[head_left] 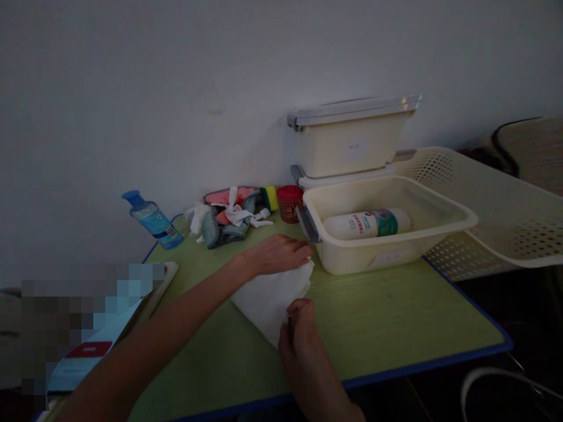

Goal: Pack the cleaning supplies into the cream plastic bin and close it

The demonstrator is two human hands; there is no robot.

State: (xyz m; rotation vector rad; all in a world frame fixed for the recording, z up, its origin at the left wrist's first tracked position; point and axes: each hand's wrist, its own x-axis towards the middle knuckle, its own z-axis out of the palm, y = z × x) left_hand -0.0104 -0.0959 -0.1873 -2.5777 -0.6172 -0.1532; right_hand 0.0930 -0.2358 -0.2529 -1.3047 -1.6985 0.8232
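A white cloth (268, 299), apparently folded, lies on the green table (387, 316). My left hand (281, 255) reaches across and grips its far edge, fingers closed. At the near right edge, my right hand (301, 331) pinches the cloth between bent fingers. Just beyond my hands sits an open cream bin (352, 258) with a white bottle (367, 224) lying on its side inside. Part of the cloth is hidden under my hands.
Behind the bin stands a lidded cream box (352, 143). A perforated basket (492, 199) extends to the right. Along the wall are a red container (289, 205), a yellow-green sponge (269, 198), a pile of cloths (226, 225) and a tilted blue bottle (153, 220). A blurred panel lies left.
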